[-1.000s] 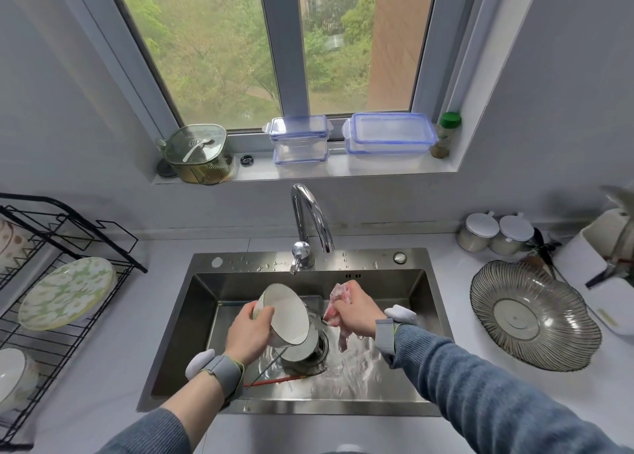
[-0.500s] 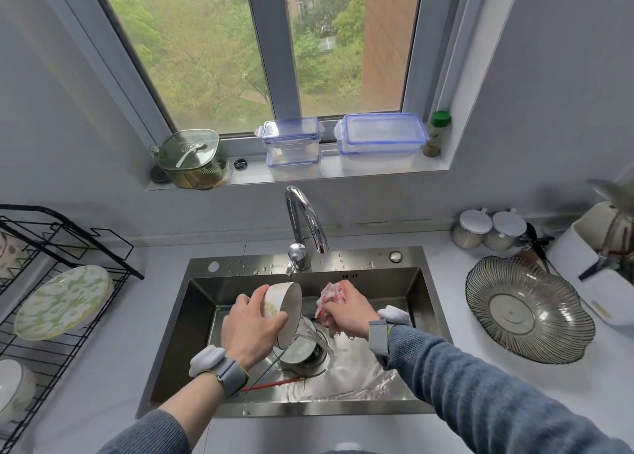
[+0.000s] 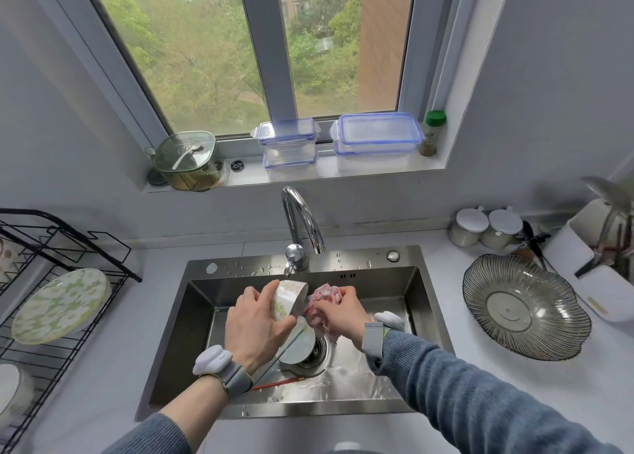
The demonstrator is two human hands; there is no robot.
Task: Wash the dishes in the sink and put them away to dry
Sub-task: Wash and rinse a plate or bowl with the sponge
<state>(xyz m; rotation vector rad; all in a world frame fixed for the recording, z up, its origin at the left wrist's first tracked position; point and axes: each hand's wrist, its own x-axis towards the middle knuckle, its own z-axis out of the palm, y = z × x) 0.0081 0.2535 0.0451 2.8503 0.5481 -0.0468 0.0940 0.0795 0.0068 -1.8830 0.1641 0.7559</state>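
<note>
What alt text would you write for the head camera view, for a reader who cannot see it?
Over a steel sink, the left hand holds a tilted white bowl while the right hand grips a pink cloth against it. A floral plate stands in the black rack at left.

The sink (image 3: 425,302) is brushed steel, matt and wet, with water drops on its rim at 12 o'clock. The tap (image 3: 303,220) is polished chrome, very glossy. The bowl (image 3: 286,299) looks like glazed ceramic, smooth and shiny. The pink cloth (image 3: 322,304) is soft, wrinkled and wet. At 9 o'clock the rack (image 3: 68,240) is matt black wire. At 3 o'clock the ribbed dish (image 3: 525,307) is dark glass on the matt white desk (image 3: 514,385).
</note>
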